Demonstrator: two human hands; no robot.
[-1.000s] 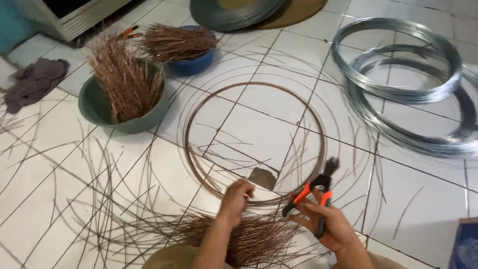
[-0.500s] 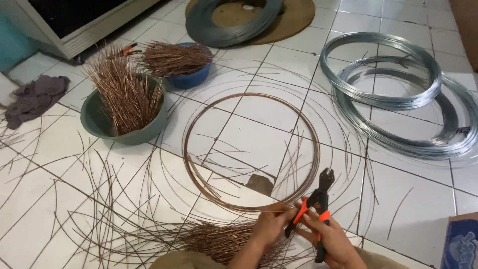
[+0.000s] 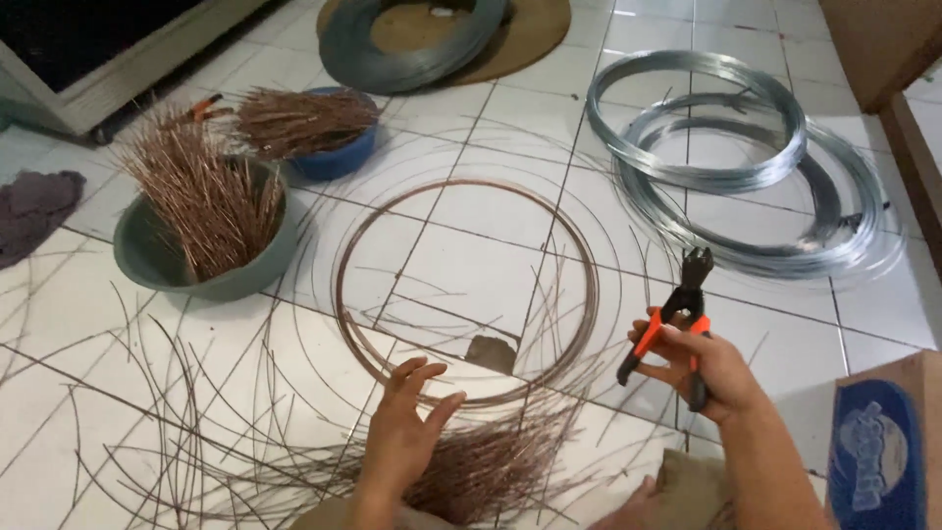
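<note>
Bare floor (image 3: pixel 471 255) shows inside the copper wire ring (image 3: pixel 365 228). Thin wires (image 3: pixel 196 412) lie all over the left. A green bowl (image 3: pixel 157 265) and silver wire coils (image 3: pixel 746 167) block the sides.

Orange handles and black jaws are seen on the cutters (image 3: pixel 677 324); copper-brown wire ring (image 3: pixel 466 290), grey-green bowl (image 3: pixel 147 260), blue bowl (image 3: pixel 339 157), white tiled floor (image 3: pixel 471 255).

A wire ring (image 3: pixel 466 290) lies mid-floor, two bowls (image 3: pixel 201 260) of cut wire to its left (wire coils (image 3: pixel 746 167) right), loose strands nearest me.
</note>
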